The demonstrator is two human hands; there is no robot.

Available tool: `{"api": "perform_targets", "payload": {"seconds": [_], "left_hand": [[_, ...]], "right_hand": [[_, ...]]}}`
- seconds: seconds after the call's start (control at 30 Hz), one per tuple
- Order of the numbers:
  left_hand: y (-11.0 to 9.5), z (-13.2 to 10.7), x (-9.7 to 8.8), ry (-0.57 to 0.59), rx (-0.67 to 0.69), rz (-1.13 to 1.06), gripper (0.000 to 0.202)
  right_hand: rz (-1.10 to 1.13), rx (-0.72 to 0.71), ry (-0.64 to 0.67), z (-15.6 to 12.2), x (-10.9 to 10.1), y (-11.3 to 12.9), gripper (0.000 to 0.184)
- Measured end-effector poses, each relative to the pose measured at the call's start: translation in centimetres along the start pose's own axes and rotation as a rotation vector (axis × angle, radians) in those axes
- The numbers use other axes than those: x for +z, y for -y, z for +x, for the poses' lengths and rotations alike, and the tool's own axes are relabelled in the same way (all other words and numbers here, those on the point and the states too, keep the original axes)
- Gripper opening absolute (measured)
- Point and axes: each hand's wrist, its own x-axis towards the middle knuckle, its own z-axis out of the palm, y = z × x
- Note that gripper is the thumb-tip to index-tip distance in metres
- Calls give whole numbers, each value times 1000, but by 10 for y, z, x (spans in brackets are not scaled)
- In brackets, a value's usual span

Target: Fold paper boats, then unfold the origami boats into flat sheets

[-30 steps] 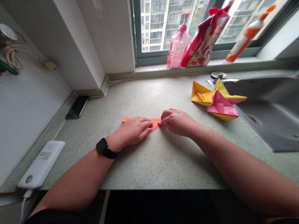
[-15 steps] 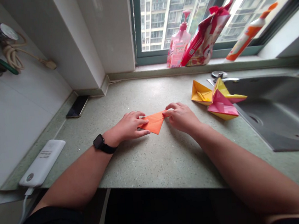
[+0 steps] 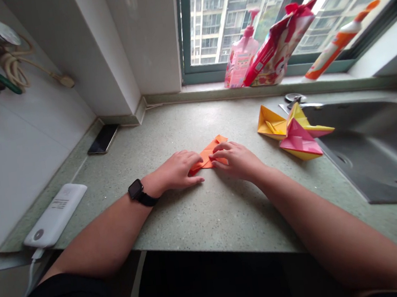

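So, two hands point(image 3: 180, 169) point(image 3: 239, 160) on one paper point(image 3: 206, 153)

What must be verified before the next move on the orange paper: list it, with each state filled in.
1. Orange paper on the countertop: ok, folded, between the hands.
2. Left hand touching the paper: ok, at its left end.
3. Right hand touching the paper: ok, fingers on its right part.
4. Whole paper visible: not ok, fingers cover parts.
5. Creases sharp: cannot tell, too small and partly hidden.
6. Phone apart from the paper: ok, off to the left.
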Motion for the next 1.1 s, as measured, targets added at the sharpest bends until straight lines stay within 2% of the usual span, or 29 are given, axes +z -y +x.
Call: {"api": "perform_targets", "payload": {"seconds": [0.23,0.4,0.53,0.67,0.8,1.1], "left_hand": [[-2,2,1,-45,6,17,10],[-1,4,2,-75,57,10,21],[-4,5,2,-51,74,-46,23],[-6,5,3,-37,60,-95,22],[-3,4,7,-81,36,-102,17],[-3,4,9,-103,-31,-109,25]], "right_hand": [[-20,30,-2,1,-1,-6,17],[4,-46,0,3,1,-5,12],[59,-106,20,4,3,-3,16],[99,-141,46,4,2,-1,21],[130,-156,53,5,1,-1,25],[181,-197,56,5,2,-3,27]]}}
